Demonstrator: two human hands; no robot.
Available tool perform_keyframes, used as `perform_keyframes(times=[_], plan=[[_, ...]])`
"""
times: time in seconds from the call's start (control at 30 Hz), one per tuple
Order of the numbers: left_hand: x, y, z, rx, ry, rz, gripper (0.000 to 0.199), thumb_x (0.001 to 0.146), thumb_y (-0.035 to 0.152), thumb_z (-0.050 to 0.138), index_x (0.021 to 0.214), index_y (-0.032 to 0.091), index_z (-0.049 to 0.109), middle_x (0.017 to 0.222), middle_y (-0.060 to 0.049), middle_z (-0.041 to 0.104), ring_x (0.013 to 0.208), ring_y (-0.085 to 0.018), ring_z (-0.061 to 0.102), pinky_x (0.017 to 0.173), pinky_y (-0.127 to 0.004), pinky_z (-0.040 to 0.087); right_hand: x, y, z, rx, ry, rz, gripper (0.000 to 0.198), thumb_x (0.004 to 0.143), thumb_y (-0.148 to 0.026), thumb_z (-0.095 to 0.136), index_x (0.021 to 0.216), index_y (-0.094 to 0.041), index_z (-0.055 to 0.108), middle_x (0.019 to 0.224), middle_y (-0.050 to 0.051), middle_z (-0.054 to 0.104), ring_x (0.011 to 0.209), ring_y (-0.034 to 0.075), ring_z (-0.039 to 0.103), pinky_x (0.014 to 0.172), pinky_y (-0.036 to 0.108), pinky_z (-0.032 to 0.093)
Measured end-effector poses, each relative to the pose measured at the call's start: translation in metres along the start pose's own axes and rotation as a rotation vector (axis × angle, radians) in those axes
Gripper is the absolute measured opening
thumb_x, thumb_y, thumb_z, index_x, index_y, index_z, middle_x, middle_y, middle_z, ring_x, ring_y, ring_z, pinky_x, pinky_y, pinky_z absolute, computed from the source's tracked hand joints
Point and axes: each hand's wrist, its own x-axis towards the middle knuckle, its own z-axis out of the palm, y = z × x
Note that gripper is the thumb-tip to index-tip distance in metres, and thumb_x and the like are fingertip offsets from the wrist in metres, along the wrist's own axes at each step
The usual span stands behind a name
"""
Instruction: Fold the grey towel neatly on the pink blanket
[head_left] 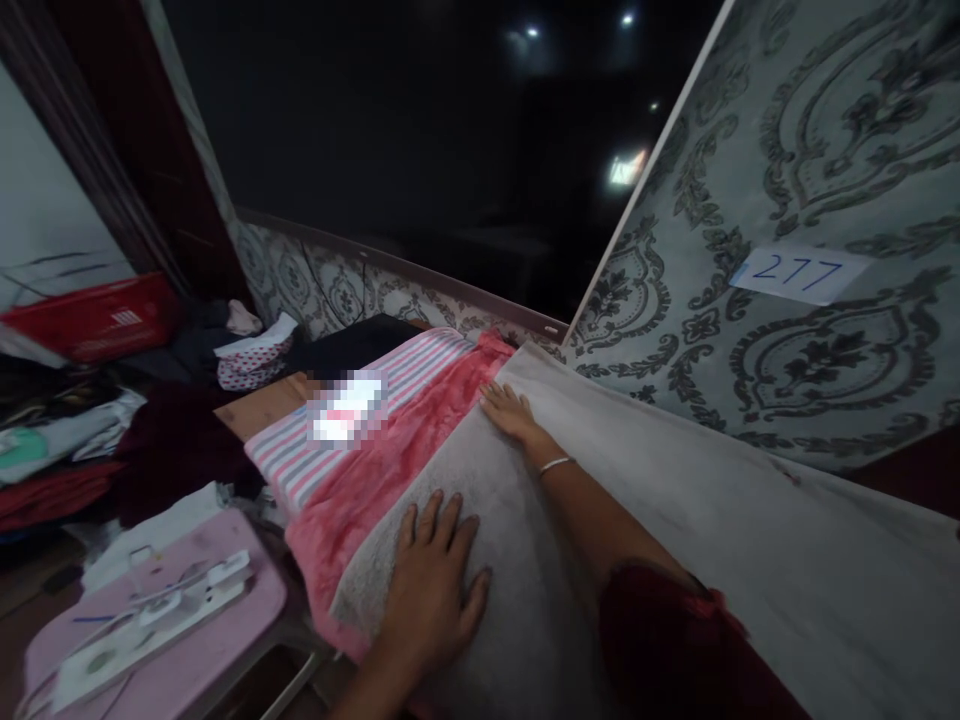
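Note:
My left hand [431,575] lies flat with its fingers spread on a light grey cloth [517,530]. Farther off, my right hand [511,412] rests on the same cloth near its edge, fingers stretched out and a thin bracelet on the wrist. The grey cloth spreads far to the right. Along its left edge shows a band of pink fleece [397,440]. Beyond that is a striped cloth [427,358] in pink, white and grey. A bright, pixelated object [347,412] sits on the stripes; its kind cannot be made out.
A large dark screen [420,130] stands behind, against patterned wallpaper [697,360]. Paper marked 277 [799,275] hangs at right. On the left, a pink stool or small table [251,560] bears a white power strip [142,640]. Heaped clothes [172,450] and a red basket [97,320] are farther back.

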Motion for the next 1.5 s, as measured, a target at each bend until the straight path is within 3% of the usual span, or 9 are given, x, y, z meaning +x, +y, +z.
perform_keyframes(times=[0.17, 0.3, 0.6, 0.83, 0.93, 1.07, 1.17, 1.33, 1.5], plan=[[-0.001, 0.007, -0.006, -0.096, -0.07, -0.086, 0.056, 0.089, 0.046, 0.055, 0.14, 0.024, 0.057, 0.155, -0.009, 0.047, 0.147, -0.035, 0.035, 0.121, -0.062, 0.026, -0.071, -0.025, 0.033, 0.0, 0.097, -0.267, 0.056, 0.105, -0.045, 0.023, 0.159, -0.032, 0.03, 0.168, 0.002, 0.021, 0.154, 0.027, 0.014, 0.119, 0.06, 0.02], [-0.002, 0.01, -0.005, -0.104, -0.069, -0.117, 0.064, 0.089, 0.05, 0.055, 0.144, 0.017, 0.052, 0.155, -0.015, 0.045, 0.147, -0.035, 0.034, 0.123, -0.06, 0.021, -0.123, -0.007, 0.061, -0.135, 0.181, -0.404, 0.055, 0.103, -0.044, 0.034, 0.157, -0.035, 0.035, 0.166, 0.002, 0.026, 0.153, 0.03, 0.02, 0.118, 0.061, 0.022], [0.001, 0.012, -0.008, -0.053, -0.12, -0.092, 0.06, 0.091, 0.047, 0.053, 0.143, 0.015, 0.052, 0.157, -0.016, 0.042, 0.148, -0.036, 0.032, 0.123, -0.058, 0.021, -0.181, 0.139, 0.052, -0.185, 0.284, 0.204, 0.059, 0.102, -0.051, 0.021, 0.154, -0.033, 0.042, 0.161, 0.009, 0.038, 0.147, 0.035, 0.033, 0.108, 0.07, 0.035], [0.014, 0.018, -0.01, 0.034, -0.166, -0.047, 0.054, 0.094, 0.037, 0.048, 0.143, 0.016, 0.052, 0.157, -0.018, 0.04, 0.147, -0.04, 0.032, 0.118, -0.063, 0.026, -0.304, 0.166, 0.063, -0.186, 0.273, 0.17, 0.057, 0.102, -0.047, 0.024, 0.157, -0.037, 0.034, 0.166, 0.004, 0.026, 0.151, 0.032, 0.025, 0.112, 0.063, 0.035], [0.039, 0.055, -0.006, -0.019, -0.295, 0.2, 0.059, 0.092, 0.034, 0.051, 0.149, 0.019, 0.045, 0.161, -0.015, 0.036, 0.15, -0.035, 0.029, 0.119, -0.059, 0.026, -0.337, 0.167, 0.059, -0.155, 0.273, 0.223, 0.056, 0.103, -0.045, 0.027, 0.158, -0.034, 0.034, 0.167, 0.005, 0.023, 0.152, 0.032, 0.022, 0.114, 0.063, 0.031], [0.091, 0.129, 0.016, -0.16, -0.475, 0.631, 0.063, 0.094, 0.039, 0.05, 0.154, 0.025, 0.038, 0.165, -0.01, 0.03, 0.153, -0.026, 0.024, 0.124, -0.05, 0.018, -0.353, 0.162, 0.06, -0.144, 0.286, 0.232, 0.056, 0.103, -0.045, 0.031, 0.158, -0.032, 0.035, 0.166, 0.007, 0.023, 0.153, 0.031, 0.02, 0.116, 0.064, 0.025], [0.136, 0.164, 0.042, -0.173, -0.59, 0.743, 0.058, 0.097, 0.043, 0.044, 0.153, 0.03, 0.039, 0.164, -0.007, 0.032, 0.153, -0.026, 0.024, 0.123, -0.055, 0.014, -0.354, 0.155, 0.065, -0.138, 0.304, 0.228, 0.056, 0.103, -0.044, 0.034, 0.158, -0.032, 0.034, 0.166, 0.006, 0.025, 0.152, 0.031, 0.022, 0.118, 0.063, 0.022], [0.198, 0.165, 0.076, -0.06, -0.569, 0.696, 0.062, 0.098, 0.053, 0.037, 0.156, 0.034, 0.033, 0.168, -0.002, 0.022, 0.155, -0.03, 0.014, 0.123, -0.056, 0.008, -0.354, 0.149, 0.061, -0.078, 0.312, 0.242, 0.056, 0.103, -0.045, 0.037, 0.158, -0.034, 0.034, 0.167, 0.005, 0.023, 0.153, 0.03, 0.019, 0.12, 0.061, 0.019], [0.24, 0.165, 0.083, 0.092, -0.485, 0.245, 0.07, 0.097, 0.06, 0.026, 0.16, 0.03, 0.026, 0.17, -0.004, 0.014, 0.153, -0.044, 0.007, 0.118, -0.069, 0.01, -0.355, 0.151, 0.054, -0.01, 0.305, 0.24, 0.057, 0.102, -0.047, 0.039, 0.158, -0.034, 0.034, 0.167, 0.004, 0.024, 0.154, 0.028, 0.018, 0.121, 0.058, 0.016]])
